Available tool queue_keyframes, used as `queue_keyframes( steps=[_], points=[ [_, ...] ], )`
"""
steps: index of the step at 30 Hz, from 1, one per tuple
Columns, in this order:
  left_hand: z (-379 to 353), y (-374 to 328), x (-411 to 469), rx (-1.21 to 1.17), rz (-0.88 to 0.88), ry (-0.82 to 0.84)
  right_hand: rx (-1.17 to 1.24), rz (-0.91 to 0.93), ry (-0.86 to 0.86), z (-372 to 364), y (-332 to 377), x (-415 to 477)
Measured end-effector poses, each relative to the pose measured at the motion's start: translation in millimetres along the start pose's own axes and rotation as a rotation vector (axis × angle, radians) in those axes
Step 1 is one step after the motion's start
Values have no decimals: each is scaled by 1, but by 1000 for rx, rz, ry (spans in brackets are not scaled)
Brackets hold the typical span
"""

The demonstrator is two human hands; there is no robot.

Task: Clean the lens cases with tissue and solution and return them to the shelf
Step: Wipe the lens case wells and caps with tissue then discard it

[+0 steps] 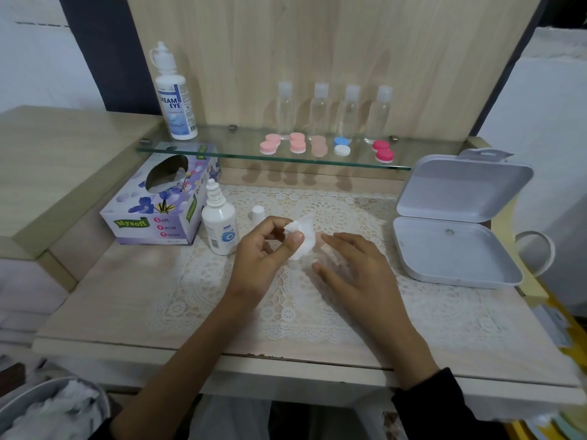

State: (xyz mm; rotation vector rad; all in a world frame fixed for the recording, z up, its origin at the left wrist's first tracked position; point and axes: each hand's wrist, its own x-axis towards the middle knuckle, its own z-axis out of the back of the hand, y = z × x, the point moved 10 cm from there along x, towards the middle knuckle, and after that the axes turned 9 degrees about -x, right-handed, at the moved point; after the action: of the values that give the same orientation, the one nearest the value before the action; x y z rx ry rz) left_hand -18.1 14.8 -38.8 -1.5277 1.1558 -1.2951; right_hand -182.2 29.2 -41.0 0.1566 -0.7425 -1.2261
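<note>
My left hand [270, 246] pinches a crumpled white tissue [300, 236] between thumb and fingers over the lace mat [317, 300]. Right beside it, my right hand [352, 271] holds a small clear item [309, 258] between thumb and forefinger; it is blurred, and the tissue touches its top. Several lens cases lie in a row on the glass shelf [222, 154]: pink [270, 144], pink [297, 143], peach [319, 146], blue and white [342, 146], red and pink [383, 151]. A small solution bottle [219, 227] stands uncapped left of my hands, its white cap [258, 213] on the mat.
A purple tissue box [158, 208] sits at the left. A large solution bottle [174, 96] and several clear small bottles [319, 109] stand on the shelf. An open grey hinged box [454, 249] lies at the right. A bin with used tissues [54, 411] is at lower left.
</note>
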Motion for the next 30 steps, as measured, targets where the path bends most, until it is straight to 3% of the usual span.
queue_keyframes(
  steps=[3,8,12,17,19,22,26,30],
  points=[
    [-4,-2,-2,-66,-10,23,160,37,-102,15,6,-1],
    [-19,-2,-8,-84,-42,144,216,178,-168,28,26,-7],
    [-24,-7,-10,-105,-75,193,282,191,-241,34,26,-7],
    [-3,-10,-5,231,-173,76,342,34,-330,43,6,-6],
    [4,0,-2,294,-119,73,372,-58,-327,44,-4,-5],
    [5,12,1,402,-62,123,326,-93,-288,37,-9,-4],
    [-3,12,-1,593,-132,168,174,20,-225,24,1,-2],
    [0,13,1,580,-116,150,-3,108,-151,10,13,-1]
  ],
)
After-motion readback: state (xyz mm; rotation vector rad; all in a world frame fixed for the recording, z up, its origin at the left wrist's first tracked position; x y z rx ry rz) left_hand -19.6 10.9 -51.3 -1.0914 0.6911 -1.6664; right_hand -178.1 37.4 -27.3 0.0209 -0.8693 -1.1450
